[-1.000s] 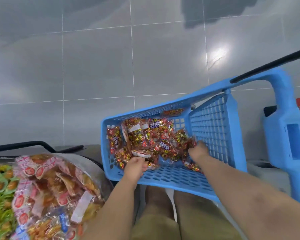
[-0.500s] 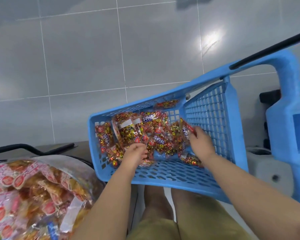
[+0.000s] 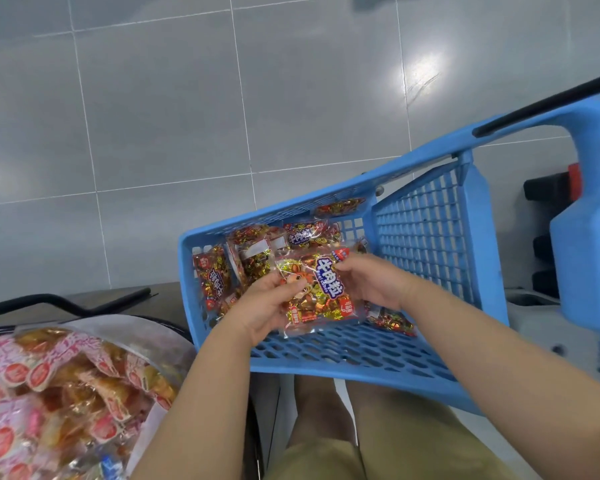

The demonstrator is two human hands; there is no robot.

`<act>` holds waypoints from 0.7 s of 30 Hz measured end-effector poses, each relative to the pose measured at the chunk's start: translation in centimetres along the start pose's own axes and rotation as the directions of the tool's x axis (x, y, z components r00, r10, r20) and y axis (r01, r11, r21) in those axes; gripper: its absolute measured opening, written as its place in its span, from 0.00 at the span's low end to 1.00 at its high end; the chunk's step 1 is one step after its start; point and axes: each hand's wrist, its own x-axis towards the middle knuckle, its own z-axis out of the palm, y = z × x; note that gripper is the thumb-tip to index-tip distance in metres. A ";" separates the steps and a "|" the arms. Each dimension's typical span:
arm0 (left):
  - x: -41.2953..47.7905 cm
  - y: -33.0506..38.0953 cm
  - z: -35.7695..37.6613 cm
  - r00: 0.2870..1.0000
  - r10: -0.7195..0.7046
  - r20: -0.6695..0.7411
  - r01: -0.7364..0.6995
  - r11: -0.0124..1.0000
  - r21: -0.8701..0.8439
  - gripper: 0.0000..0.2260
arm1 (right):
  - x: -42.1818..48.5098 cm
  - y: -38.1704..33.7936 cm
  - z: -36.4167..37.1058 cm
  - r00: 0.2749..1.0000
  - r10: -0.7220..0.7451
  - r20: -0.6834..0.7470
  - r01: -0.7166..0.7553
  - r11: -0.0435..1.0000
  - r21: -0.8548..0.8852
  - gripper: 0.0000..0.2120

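Note:
A clear snack bag (image 3: 321,291) full of gold and red wrapped pieces, with a blue label, is held just above the floor of a blue plastic trolley basket (image 3: 426,237). My left hand (image 3: 267,306) grips its left edge, thumb on top. My right hand (image 3: 371,284) pinches its right edge. Several more bags of the same kind (image 3: 243,261) lie piled against the basket's far wall, and one small bag (image 3: 392,320) lies under my right wrist.
A big clear sack of pink and orange wrapped snacks (image 3: 66,393) sits at lower left on a dark metal cart (image 3: 84,306). The trolley's blue handle post (image 3: 589,237) rises at right. Grey floor tiles (image 3: 153,116) lie beyond. My legs are below the basket.
Both hands were reaching into the pile of bags. They have now lifted one bag out of the pile and hold it between them, turned face up.

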 end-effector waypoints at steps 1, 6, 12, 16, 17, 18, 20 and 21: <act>0.3 -0.4 -0.2 0.998 0.012 -0.061 -0.010 1.000 0.025 0.12 | 0.9 0.4 -0.3 0.999 0.011 -0.047 -0.010 1.000 0.024 0.05; 1.5 -2.6 -2.0 0.962 0.053 -0.268 -0.079 0.993 -0.085 0.11 | 5.1 4.0 -4.0 0.749 -0.156 -0.644 -0.320 0.766 -0.558 0.31; 2.1 -4.7 -3.2 0.937 0.052 -0.346 -0.083 0.994 -0.076 0.18 | 7.7 8.4 -5.8 0.740 0.065 -0.670 -0.450 0.788 -0.421 0.47; 2.0 -5.2 -3.3 0.925 0.062 -0.375 -0.095 0.993 -0.068 0.19 | 7.4 8.7 -5.8 0.687 -0.005 -0.726 -0.384 0.847 -0.369 0.31; 2.0 -5.2 -3.3 0.924 0.056 -0.379 -0.095 0.992 -0.085 0.19 | 6.9 8.6 -5.6 0.668 -0.038 -0.743 -0.374 0.847 -0.379 0.25; 1.9 -5.1 -3.3 0.923 0.049 -0.380 -0.096 0.990 -0.104 0.19 | 6.3 8.4 -5.4 0.643 -0.073 -0.763 -0.360 0.849 -0.385 0.21; 1.8 -4.8 -3.1 0.925 0.034 -0.380 -0.098 0.984 -0.151 0.17 | 4.9 7.7 -5.0 0.606 -0.130 -0.785 -0.301 0.876 -0.377 0.16; 1.8 -4.6 -2.9 0.925 0.029 -0.379 -0.099 0.981 -0.167 0.16 | 4.0 7.2 -4.7 0.605 -0.169 -0.778 -0.241 0.892 -0.382 0.15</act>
